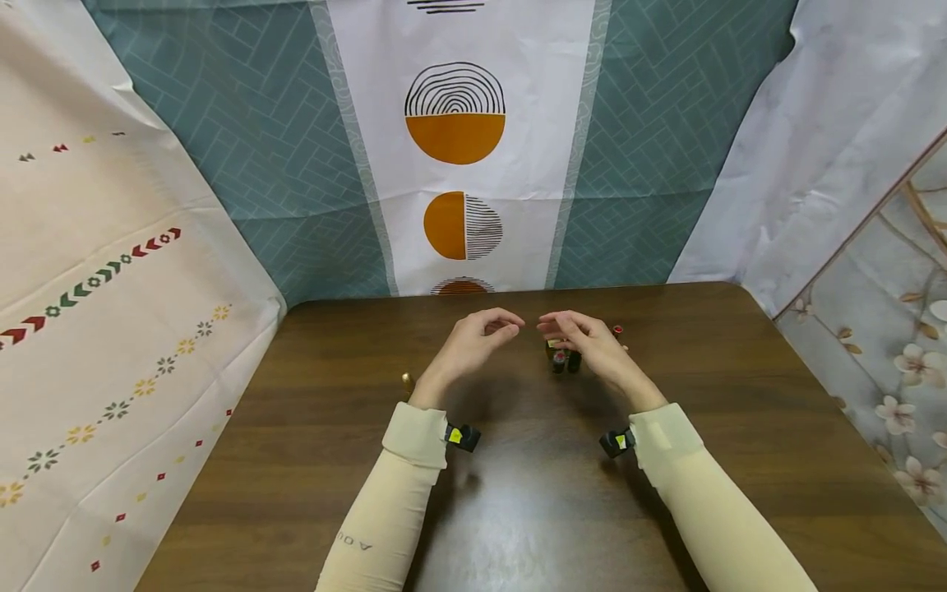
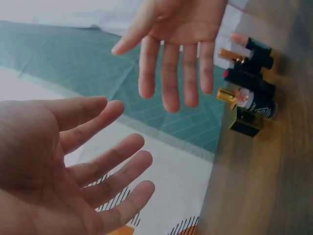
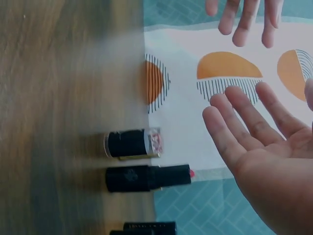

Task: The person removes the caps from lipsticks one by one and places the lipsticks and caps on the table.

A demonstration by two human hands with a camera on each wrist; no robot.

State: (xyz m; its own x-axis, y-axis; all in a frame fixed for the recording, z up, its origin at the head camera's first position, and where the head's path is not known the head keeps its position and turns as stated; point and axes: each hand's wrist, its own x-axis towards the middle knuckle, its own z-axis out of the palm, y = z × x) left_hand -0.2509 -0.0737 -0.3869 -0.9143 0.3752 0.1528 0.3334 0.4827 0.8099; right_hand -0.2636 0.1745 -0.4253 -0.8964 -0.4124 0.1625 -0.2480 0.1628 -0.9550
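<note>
Both hands hover over the table, palms facing each other with a gap between them. My left hand point(image 1: 473, 339) has loosely bent fingers and holds nothing. Fingers spread and relaxed, the right hand point(image 1: 589, 341) is also without anything in its grasp. Beneath and behind it stands a cluster of upright lipsticks, partly hidden by that hand in the head view. Among them are a black lipstick point(image 3: 146, 177) with a pinkish-red tip and a black tube with a clear top point(image 3: 128, 143). A square black-and-gold case point(image 2: 246, 122) stands at the group's near end in the left wrist view.
A small gold-topped item point(image 1: 408, 381) stands beside the left forearm, partly covered by it. The brown wooden table point(image 1: 518, 526) reaches back to a patterned cloth point(image 1: 473, 177). More cloths hang at the left and right sides. Each wrist carries a small black camera.
</note>
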